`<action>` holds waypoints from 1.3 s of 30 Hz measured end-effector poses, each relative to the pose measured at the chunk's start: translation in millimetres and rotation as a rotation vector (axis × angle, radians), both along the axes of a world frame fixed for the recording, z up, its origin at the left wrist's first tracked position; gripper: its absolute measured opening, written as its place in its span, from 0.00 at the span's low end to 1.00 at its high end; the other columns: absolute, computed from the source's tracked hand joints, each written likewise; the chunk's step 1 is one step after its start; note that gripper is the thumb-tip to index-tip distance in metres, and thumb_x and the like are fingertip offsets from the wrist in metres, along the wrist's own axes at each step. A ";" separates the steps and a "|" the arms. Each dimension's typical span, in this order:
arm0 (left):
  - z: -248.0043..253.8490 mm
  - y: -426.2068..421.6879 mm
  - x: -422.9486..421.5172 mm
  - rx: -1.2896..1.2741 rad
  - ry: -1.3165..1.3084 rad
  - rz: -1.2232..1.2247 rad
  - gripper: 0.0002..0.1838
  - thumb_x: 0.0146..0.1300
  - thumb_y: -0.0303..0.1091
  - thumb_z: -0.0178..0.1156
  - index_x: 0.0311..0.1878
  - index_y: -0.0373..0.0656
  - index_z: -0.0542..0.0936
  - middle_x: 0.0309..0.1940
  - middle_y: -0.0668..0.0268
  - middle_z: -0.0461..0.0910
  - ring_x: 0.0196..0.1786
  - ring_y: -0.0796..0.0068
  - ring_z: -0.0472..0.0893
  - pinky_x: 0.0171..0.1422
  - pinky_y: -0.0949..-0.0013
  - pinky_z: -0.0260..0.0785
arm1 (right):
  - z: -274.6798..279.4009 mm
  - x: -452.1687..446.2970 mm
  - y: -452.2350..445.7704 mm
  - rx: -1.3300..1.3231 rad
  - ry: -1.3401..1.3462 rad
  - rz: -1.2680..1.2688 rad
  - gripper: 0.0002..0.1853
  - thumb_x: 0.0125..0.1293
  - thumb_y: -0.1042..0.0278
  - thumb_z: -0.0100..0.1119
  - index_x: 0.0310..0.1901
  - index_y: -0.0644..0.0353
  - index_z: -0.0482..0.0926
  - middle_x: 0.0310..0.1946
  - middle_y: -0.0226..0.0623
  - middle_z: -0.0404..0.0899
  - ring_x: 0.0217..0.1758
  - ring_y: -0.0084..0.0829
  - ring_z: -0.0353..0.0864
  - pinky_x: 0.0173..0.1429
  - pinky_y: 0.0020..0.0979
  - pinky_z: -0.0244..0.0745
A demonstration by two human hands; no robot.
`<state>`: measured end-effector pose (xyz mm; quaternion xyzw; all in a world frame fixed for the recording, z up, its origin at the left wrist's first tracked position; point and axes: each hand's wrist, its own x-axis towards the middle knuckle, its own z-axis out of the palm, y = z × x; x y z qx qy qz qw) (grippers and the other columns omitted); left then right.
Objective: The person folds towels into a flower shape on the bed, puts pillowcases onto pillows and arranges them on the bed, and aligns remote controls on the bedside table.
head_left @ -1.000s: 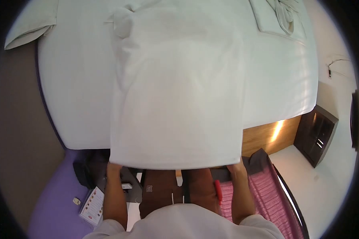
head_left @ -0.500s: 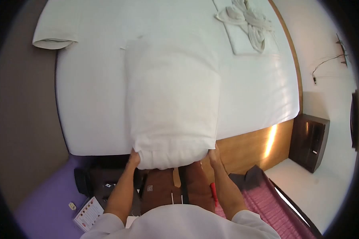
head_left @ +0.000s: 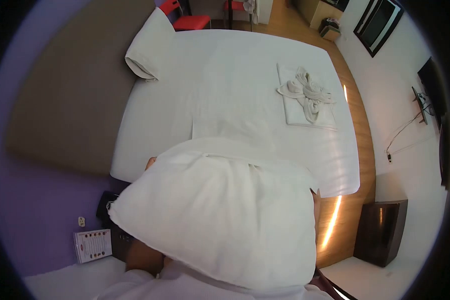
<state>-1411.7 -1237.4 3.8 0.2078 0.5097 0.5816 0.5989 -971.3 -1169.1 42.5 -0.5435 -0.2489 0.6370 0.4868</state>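
A plump white pillow (head_left: 225,215) is raised against my front, tilted and covering most of my forearms. At its upper left edge a bit of my left hand (head_left: 151,162) shows, closed on the pillow's side. My right hand (head_left: 316,197) is at the opposite edge, mostly hidden by the fabric, gripping there. Beyond the pillow lies the bed (head_left: 225,85) with its smooth white sheet. A second white pillow (head_left: 152,47) rests by the headboard.
Folded towels with a twisted towel flower (head_left: 309,95) lie on the bed. The brown headboard (head_left: 75,90) is on the left. A dark cabinet (head_left: 380,232) stands at the right, below a wall TV (head_left: 432,90). Red chairs (head_left: 191,22) are at the far side.
The pillow has come up off the bed toward my chest and swung across, with both hands still on it. My view has tilted up, showing more of the room.
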 end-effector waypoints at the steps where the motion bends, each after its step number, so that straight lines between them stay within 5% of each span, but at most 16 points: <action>1: -11.5 -8.7 10.2 0.017 -0.010 0.037 0.25 0.71 0.47 0.45 0.61 0.38 0.68 0.54 0.58 0.74 0.57 0.65 0.73 0.61 0.62 0.67 | 1.6 7.3 -10.3 0.011 0.012 0.007 0.13 0.71 0.68 0.48 0.53 0.64 0.73 0.48 0.40 0.79 0.49 0.28 0.79 0.53 0.30 0.77; 11: -58.9 -112.5 85.9 0.074 -0.089 0.239 0.19 0.72 0.44 0.44 0.57 0.42 0.70 0.49 0.61 0.76 0.53 0.67 0.75 0.59 0.62 0.68 | -89.8 76.0 -90.7 0.013 -0.038 0.073 0.12 0.71 0.68 0.49 0.52 0.62 0.74 0.48 0.39 0.79 0.47 0.27 0.80 0.51 0.29 0.78; 15: -58.1 -130.9 87.9 0.119 -0.049 0.272 0.17 0.73 0.43 0.43 0.55 0.43 0.71 0.47 0.62 0.76 0.51 0.68 0.76 0.58 0.62 0.69 | -87.3 88.7 -122.0 0.020 -0.009 0.117 0.12 0.71 0.68 0.49 0.51 0.62 0.74 0.47 0.38 0.79 0.46 0.26 0.80 0.49 0.28 0.78; 18: -117.5 -157.1 78.3 0.210 0.003 0.295 0.15 0.73 0.42 0.43 0.53 0.44 0.71 0.46 0.62 0.77 0.50 0.69 0.77 0.58 0.62 0.70 | -101.0 89.8 -152.9 0.007 -0.036 0.150 0.11 0.71 0.68 0.50 0.51 0.62 0.73 0.45 0.37 0.79 0.45 0.26 0.80 0.49 0.28 0.78; 21: -86.3 -168.2 105.5 0.052 -0.021 0.295 0.13 0.73 0.40 0.43 0.52 0.44 0.72 0.44 0.63 0.77 0.47 0.70 0.78 0.55 0.63 0.72 | -104.7 104.1 -174.3 0.022 -0.074 0.164 0.11 0.70 0.67 0.50 0.50 0.61 0.73 0.44 0.37 0.79 0.44 0.26 0.80 0.48 0.28 0.78; 22: -15.0 -162.4 131.1 -0.094 -0.070 0.288 0.13 0.73 0.39 0.43 0.51 0.44 0.72 0.44 0.63 0.77 0.46 0.71 0.79 0.53 0.64 0.73 | -96.7 109.9 -175.4 0.039 -0.073 0.161 0.11 0.70 0.67 0.50 0.50 0.61 0.73 0.44 0.36 0.79 0.44 0.26 0.80 0.47 0.27 0.78; 24: 15.8 -175.4 137.9 -0.094 0.121 0.229 0.08 0.71 0.35 0.49 0.48 0.42 0.71 0.45 0.63 0.78 0.47 0.71 0.80 0.51 0.65 0.75 | -66.2 115.6 -182.5 0.043 -0.066 0.145 0.11 0.70 0.67 0.50 0.50 0.61 0.73 0.43 0.36 0.79 0.43 0.25 0.80 0.47 0.27 0.78; 25: 17.8 -185.3 138.7 -0.140 0.062 0.256 0.09 0.71 0.34 0.49 0.48 0.42 0.71 0.46 0.62 0.78 0.48 0.71 0.80 0.52 0.66 0.75 | -40.4 113.3 -189.7 0.028 -0.048 0.114 0.12 0.71 0.65 0.49 0.51 0.61 0.72 0.45 0.37 0.78 0.46 0.27 0.79 0.50 0.30 0.78; 26: 17.0 -189.7 134.8 -0.173 0.005 0.282 0.09 0.71 0.34 0.50 0.49 0.42 0.71 0.47 0.62 0.78 0.48 0.71 0.79 0.53 0.66 0.75 | -38.9 119.9 -195.8 -0.081 -0.229 0.193 0.08 0.67 0.74 0.49 0.45 0.63 0.75 0.37 0.33 0.79 0.35 0.19 0.77 0.36 0.24 0.75; 29: -100.7 -217.5 124.3 -0.214 0.208 0.397 0.10 0.73 0.34 0.47 0.50 0.41 0.71 0.47 0.61 0.78 0.49 0.71 0.79 0.54 0.68 0.74 | -79.3 110.8 -210.5 0.041 -0.415 0.153 0.08 0.67 0.75 0.48 0.44 0.65 0.75 0.35 0.34 0.79 0.30 0.19 0.76 0.31 0.24 0.73; 31: -77.7 -199.7 114.8 -0.163 0.322 0.289 0.10 0.73 0.33 0.44 0.51 0.40 0.70 0.48 0.61 0.78 0.49 0.71 0.79 0.54 0.69 0.73 | -102.9 118.5 -188.0 0.114 -0.263 0.125 0.09 0.67 0.75 0.47 0.45 0.66 0.75 0.33 0.34 0.78 0.28 0.20 0.76 0.29 0.23 0.72; 35: -5.4 -186.8 125.0 -0.176 0.248 0.248 0.12 0.74 0.31 0.40 0.53 0.39 0.71 0.46 0.60 0.77 0.47 0.72 0.78 0.51 0.69 0.73 | -31.6 116.2 -186.3 -0.060 -0.382 0.256 0.11 0.66 0.76 0.42 0.44 0.66 0.76 0.29 0.32 0.77 0.27 0.19 0.75 0.30 0.21 0.71; 38: -13.8 -187.4 119.5 -0.229 0.222 0.242 0.12 0.74 0.30 0.40 0.51 0.39 0.71 0.44 0.61 0.78 0.45 0.72 0.79 0.50 0.68 0.74 | -95.6 132.3 -180.4 -0.059 -0.558 0.497 0.12 0.68 0.73 0.41 0.44 0.65 0.76 0.25 0.31 0.76 0.23 0.18 0.74 0.25 0.21 0.70; 39: -18.9 -189.9 118.9 -0.216 0.262 0.202 0.12 0.74 0.31 0.41 0.52 0.39 0.71 0.45 0.61 0.78 0.46 0.71 0.80 0.51 0.67 0.75 | -104.5 118.7 -174.6 0.126 -0.537 0.454 0.13 0.70 0.69 0.41 0.44 0.64 0.77 0.21 0.29 0.74 0.16 0.18 0.70 0.19 0.21 0.67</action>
